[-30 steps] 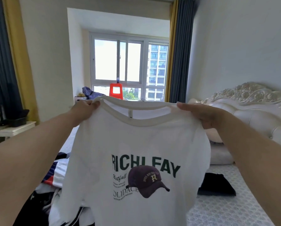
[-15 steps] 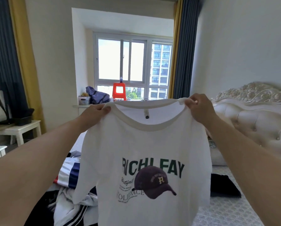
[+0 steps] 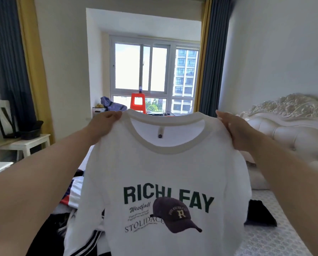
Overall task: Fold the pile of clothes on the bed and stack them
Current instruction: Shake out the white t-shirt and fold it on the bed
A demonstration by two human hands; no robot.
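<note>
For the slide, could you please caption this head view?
Both hands, left and right, hold a white printed cotton T-shirt up by its shoulders above the bed's clothes pile.

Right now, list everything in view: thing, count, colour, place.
T-shirt: one, white with green lettering and a dark cap print, held up in front.
Unfolded clothes pile: one, mixed striped and dark, lower left on the bed.
Dark folded garment: one, black, on the bed at right.
Headboard: one, cream, right.
Stool: one, red, by the window.
Side table: one, white, left.
Left hand: grip on the left shoulder of the shirt.
Right hand: grip on the right shoulder.
</note>
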